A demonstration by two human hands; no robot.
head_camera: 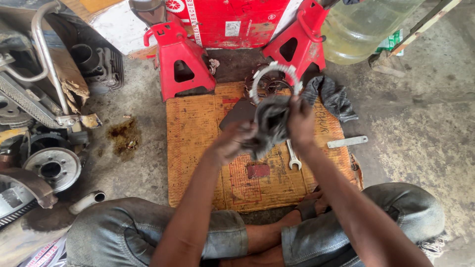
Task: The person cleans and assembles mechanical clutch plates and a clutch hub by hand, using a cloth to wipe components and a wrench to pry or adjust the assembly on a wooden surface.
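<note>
Held a toothed ring [275,79] up over the cardboard [198,148], right hand [301,121] pinching its lower edge, fingers closed. Wrapped a dark rag [271,126] round it with the left hand [232,143], fingers clenched on cloth, seemingly to wipe it. Left a spanner [293,155] flat on the cardboard below.

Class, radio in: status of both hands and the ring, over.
Left hand and right hand both grip a grey rag. Rag wraps a toothed metal ring, held above cardboard. Spanner below, nothing blocking.
</note>
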